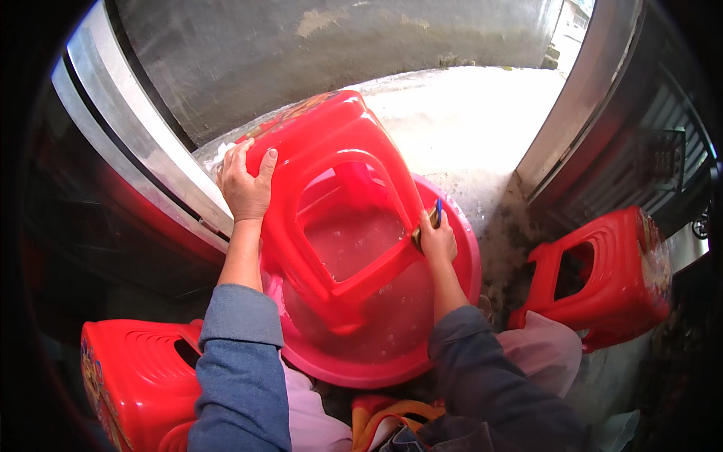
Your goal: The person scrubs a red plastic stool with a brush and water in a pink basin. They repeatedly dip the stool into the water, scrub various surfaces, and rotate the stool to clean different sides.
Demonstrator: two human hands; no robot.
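Observation:
A red plastic stool (339,135) rests tilted in a round pink plastic basin (395,370), its lower legs in cloudy water. My left hand (246,181) lies on the stool's upper left edge near the seat, thumb spread, with something white and crumpled, perhaps a cloth or foam, just beyond its fingers. My right hand (438,237) is closed around a brush or scrubber (418,234), brownish with a blue part, against the stool's right leg. The seat faces away, with a printed pattern partly visible. Part of the stool is under the water.
A second red stool (604,277) stands at the right and a third (147,378) at the lower left. Metal-framed door panels (152,130) flank the doorway on both sides. Beyond the wet concrete floor (497,198) rises a grey wall (350,45).

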